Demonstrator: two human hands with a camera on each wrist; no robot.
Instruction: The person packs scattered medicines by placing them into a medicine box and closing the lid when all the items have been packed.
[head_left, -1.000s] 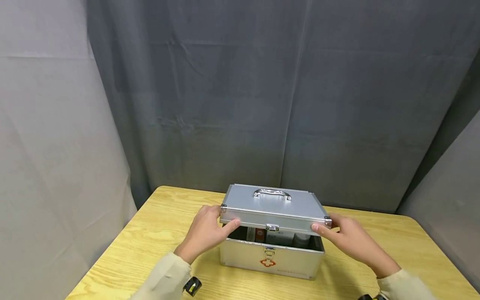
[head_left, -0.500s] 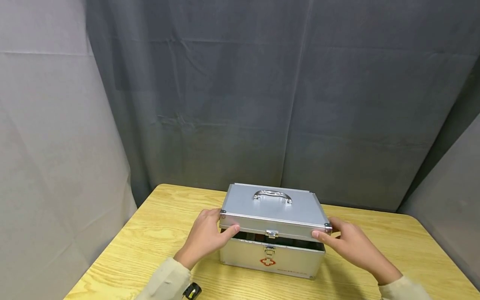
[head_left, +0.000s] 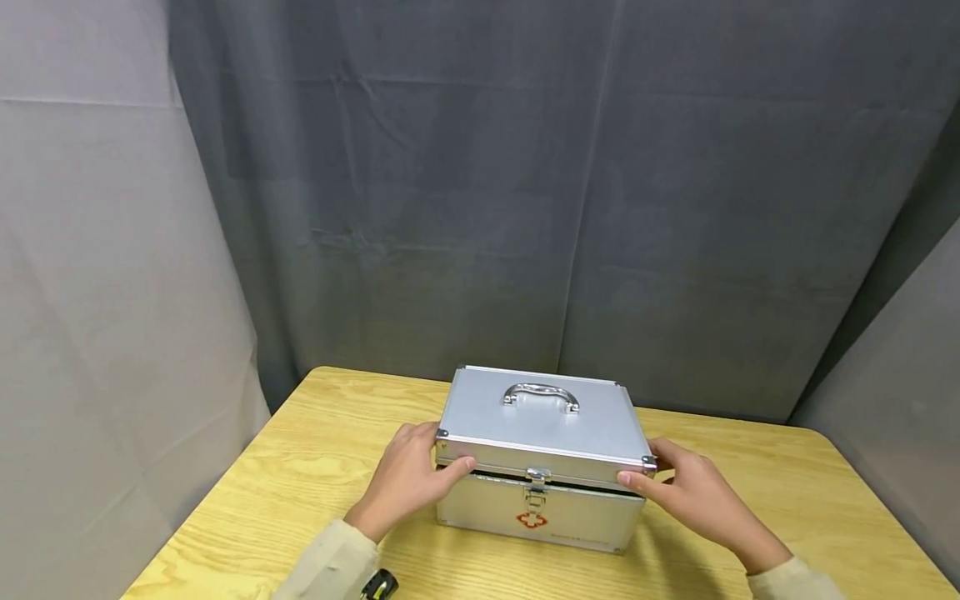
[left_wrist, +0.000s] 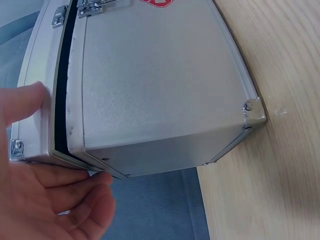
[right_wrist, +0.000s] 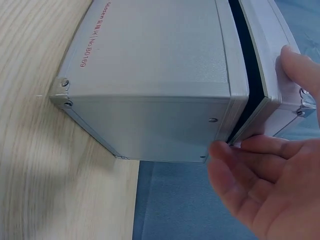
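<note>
A silver aluminium first-aid box [head_left: 577,521] with a red cross emblem [head_left: 532,520] stands on the table. Its lid [head_left: 480,408] is nearly down, leaving a thin dark gap along the front. My left hand [head_left: 408,477] holds the lid's left front corner, thumb on the front face and fingers along the side. At the opposite corner, my right hand [head_left: 693,498] grips the lid the same way. Both wrist views show the gap between lid and body, with fingers under or beside the lid's edge. The box's contents are hidden.
A metal carrying handle [head_left: 542,390] tops the lid. Two latch parts, the lid catch [head_left: 537,476] and the lower clasp [head_left: 535,500], sit at the front. Grey curtains [head_left: 450,208] hang behind the wooden table [head_left: 315,442], with pale cloth [head_left: 112,292] at the left.
Both hands have lowered the lid's front edge. The wide opening has narrowed to a thin gap, and the items inside that showed earlier are now covered.
</note>
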